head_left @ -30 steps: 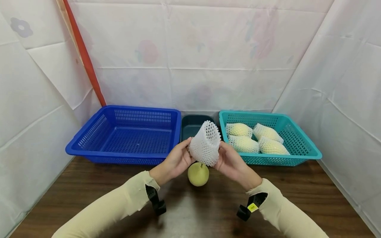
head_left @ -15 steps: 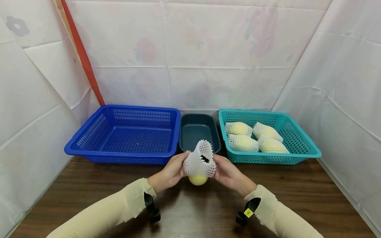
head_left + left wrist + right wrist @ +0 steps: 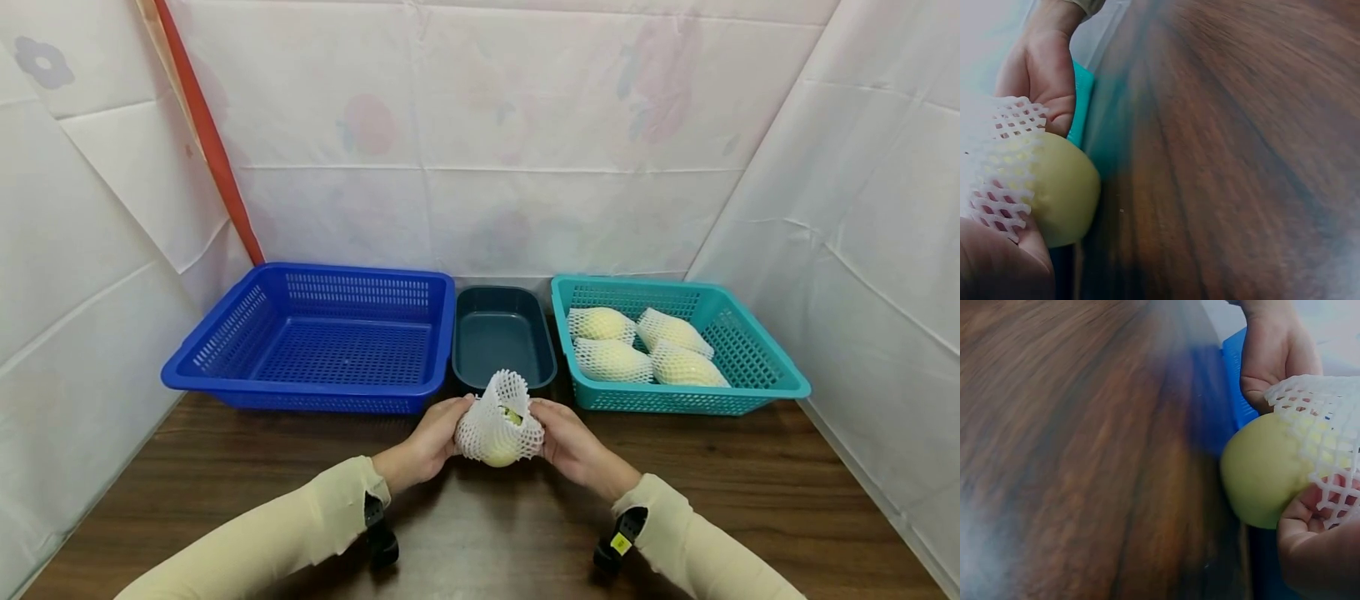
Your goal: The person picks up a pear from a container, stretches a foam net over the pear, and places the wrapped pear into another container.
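Observation:
A white foam net sleeve [image 3: 487, 429] covers the upper part of a yellow-green pear [image 3: 500, 460], whose stem end shows through the sleeve's open top in the head view. My left hand [image 3: 429, 437] grips the net's left side, and my right hand [image 3: 573, 442] holds its right side. Seen from the left wrist, the bare lower half of the pear [image 3: 1069, 190] sticks out of the net [image 3: 1007, 162]. The right wrist view also shows the pear [image 3: 1263, 472] part-way inside the mesh [image 3: 1329, 437]. Some fingertips are hidden behind or inside the net.
A blue basket [image 3: 307, 389] stands at the left. Behind my hands is a small dark teal tray [image 3: 504, 346]. The turquoise basket [image 3: 765, 367] at the right holds several net-wrapped pears [image 3: 611, 360]. White cloth walls [image 3: 480, 225] surround the brown wooden table [image 3: 225, 483].
Both hands have brought the net down over the pear, which earlier stood uncovered on the table in front of it. The mesh now reaches lower on the fruit.

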The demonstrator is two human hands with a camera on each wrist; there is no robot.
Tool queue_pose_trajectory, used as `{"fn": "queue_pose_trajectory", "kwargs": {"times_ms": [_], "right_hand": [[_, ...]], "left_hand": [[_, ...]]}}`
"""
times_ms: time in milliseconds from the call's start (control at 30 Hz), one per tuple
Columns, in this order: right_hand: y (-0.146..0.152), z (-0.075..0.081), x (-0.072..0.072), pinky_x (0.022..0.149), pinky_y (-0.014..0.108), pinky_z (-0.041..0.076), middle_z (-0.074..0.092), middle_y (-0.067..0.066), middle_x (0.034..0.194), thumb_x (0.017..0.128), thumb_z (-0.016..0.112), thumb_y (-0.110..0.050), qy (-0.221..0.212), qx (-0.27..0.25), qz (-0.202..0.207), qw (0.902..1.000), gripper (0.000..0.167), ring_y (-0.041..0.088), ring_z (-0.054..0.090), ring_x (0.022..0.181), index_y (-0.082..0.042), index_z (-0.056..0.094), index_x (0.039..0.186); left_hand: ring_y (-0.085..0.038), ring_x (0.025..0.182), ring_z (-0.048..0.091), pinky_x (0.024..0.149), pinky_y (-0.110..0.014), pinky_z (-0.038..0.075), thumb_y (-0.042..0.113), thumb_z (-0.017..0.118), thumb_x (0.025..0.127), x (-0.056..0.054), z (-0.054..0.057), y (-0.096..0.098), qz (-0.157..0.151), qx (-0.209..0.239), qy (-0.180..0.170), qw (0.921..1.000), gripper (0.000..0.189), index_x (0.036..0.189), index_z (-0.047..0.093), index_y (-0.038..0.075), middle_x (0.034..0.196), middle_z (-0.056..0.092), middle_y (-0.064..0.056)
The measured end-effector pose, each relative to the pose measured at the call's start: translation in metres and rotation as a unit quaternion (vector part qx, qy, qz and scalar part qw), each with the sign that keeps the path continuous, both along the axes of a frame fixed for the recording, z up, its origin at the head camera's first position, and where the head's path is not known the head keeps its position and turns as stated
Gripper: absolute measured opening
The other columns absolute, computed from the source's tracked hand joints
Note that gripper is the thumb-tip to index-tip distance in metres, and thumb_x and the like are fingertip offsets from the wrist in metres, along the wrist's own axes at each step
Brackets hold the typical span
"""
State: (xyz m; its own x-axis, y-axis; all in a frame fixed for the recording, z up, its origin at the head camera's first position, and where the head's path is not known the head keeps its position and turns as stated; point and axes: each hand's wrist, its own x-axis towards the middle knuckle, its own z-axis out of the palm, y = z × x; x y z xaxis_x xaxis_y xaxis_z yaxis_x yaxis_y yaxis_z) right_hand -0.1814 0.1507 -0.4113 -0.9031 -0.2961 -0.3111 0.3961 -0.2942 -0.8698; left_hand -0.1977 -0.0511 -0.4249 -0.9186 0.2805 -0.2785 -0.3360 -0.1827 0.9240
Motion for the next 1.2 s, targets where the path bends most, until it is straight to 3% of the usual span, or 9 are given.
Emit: {"fn": "queue_pose_trajectory", "kwargs": {"times_ms": [267, 400, 567, 700, 800, 1000, 1100, 1200], "right_hand": [[0.000, -0.012, 0.000, 0.066, 0.028, 0.048, 0.065, 0.000, 0.086, 0.101, 0.045, -0.015, 0.012, 0.030, 0.003, 0.9995, 0.014, 0.009, 0.060, 0.074, -0.009, 0.058, 0.100], [-0.001, -0.017, 0.001, 0.066, 0.029, 0.049, 0.064, 0.001, 0.087, 0.101, 0.046, -0.017, 0.025, 0.043, 0.005, 0.9987, 0.016, 0.011, 0.061, 0.076, -0.006, 0.055, 0.107], [-0.003, -0.020, 0.001, 0.064, 0.031, 0.049, 0.061, 0.003, 0.088, 0.101, 0.045, -0.018, 0.032, 0.118, -0.015, 0.9924, 0.022, 0.012, 0.059, 0.075, -0.001, 0.053, 0.110], [-0.008, -0.021, -0.002, 0.059, 0.030, 0.048, 0.058, 0.005, 0.084, 0.101, 0.042, -0.017, 0.034, 0.206, -0.032, 0.9774, 0.021, 0.014, 0.056, 0.069, 0.000, 0.053, 0.106], [-0.011, -0.021, -0.004, 0.056, 0.029, 0.047, 0.056, 0.006, 0.083, 0.102, 0.041, -0.017, 0.034, 0.242, -0.041, 0.9687, 0.021, 0.014, 0.054, 0.067, -0.001, 0.053, 0.104], [-0.018, -0.016, -0.002, 0.063, 0.032, 0.047, 0.055, 0.011, 0.095, 0.105, 0.035, -0.019, 0.026, 0.235, -0.030, 0.9711, 0.025, 0.019, 0.053, 0.077, 0.002, 0.048, 0.111], [-0.019, -0.011, 0.001, 0.067, 0.035, 0.049, 0.055, 0.012, 0.099, 0.105, 0.036, -0.021, 0.020, 0.216, -0.018, 0.9761, 0.027, 0.020, 0.054, 0.083, 0.002, 0.047, 0.113], [-0.018, -0.003, 0.005, 0.070, 0.036, 0.049, 0.055, 0.011, 0.099, 0.105, 0.036, -0.023, 0.012, 0.191, -0.001, 0.9815, 0.029, 0.020, 0.055, 0.084, 0.002, 0.046, 0.116]], "left_hand": [[-0.013, 0.078, 0.058, 0.067, -0.032, 0.048, 0.027, 0.043, 0.102, 0.000, -0.013, 0.001, 0.000, -0.008, 0.004, 1.0000, 0.035, 0.113, 0.055, -0.003, 0.089, 0.061, -0.004], [-0.014, 0.078, 0.058, 0.066, -0.033, 0.048, 0.028, 0.042, 0.102, -0.001, -0.016, 0.001, -0.002, -0.012, 0.006, 0.9999, 0.034, 0.112, 0.054, -0.002, 0.089, 0.060, -0.004], [-0.015, 0.074, 0.055, 0.063, -0.032, 0.047, 0.027, 0.041, 0.103, -0.001, -0.019, 0.000, -0.015, -0.061, 0.005, 0.9980, 0.030, 0.109, 0.052, 0.000, 0.086, 0.057, -0.004], [-0.017, 0.068, 0.051, 0.056, -0.032, 0.046, 0.025, 0.039, 0.103, -0.001, -0.016, 0.000, -0.038, -0.148, 0.028, 0.9879, 0.027, 0.100, 0.053, 0.002, 0.082, 0.053, -0.005], [-0.017, 0.063, 0.048, 0.050, -0.031, 0.044, 0.023, 0.037, 0.104, -0.002, -0.013, 0.001, -0.049, -0.199, 0.060, 0.9768, 0.027, 0.090, 0.051, 0.003, 0.078, 0.048, -0.006], [-0.018, 0.064, 0.045, 0.048, -0.030, 0.041, 0.017, 0.031, 0.105, -0.003, -0.011, 0.002, -0.062, -0.244, 0.095, 0.9631, 0.026, 0.091, 0.049, 0.003, 0.077, 0.044, -0.008], [-0.021, 0.071, 0.050, 0.053, -0.034, 0.046, 0.017, 0.028, 0.105, -0.001, -0.009, 0.000, -0.067, -0.227, 0.093, 0.9671, 0.028, 0.103, 0.050, 0.000, 0.084, 0.050, -0.010], [-0.023, 0.080, 0.054, 0.061, -0.040, 0.049, 0.019, 0.026, 0.105, 0.001, -0.004, -0.002, -0.074, -0.186, 0.074, 0.9769, 0.031, 0.112, 0.049, -0.001, 0.093, 0.053, -0.013]]}}
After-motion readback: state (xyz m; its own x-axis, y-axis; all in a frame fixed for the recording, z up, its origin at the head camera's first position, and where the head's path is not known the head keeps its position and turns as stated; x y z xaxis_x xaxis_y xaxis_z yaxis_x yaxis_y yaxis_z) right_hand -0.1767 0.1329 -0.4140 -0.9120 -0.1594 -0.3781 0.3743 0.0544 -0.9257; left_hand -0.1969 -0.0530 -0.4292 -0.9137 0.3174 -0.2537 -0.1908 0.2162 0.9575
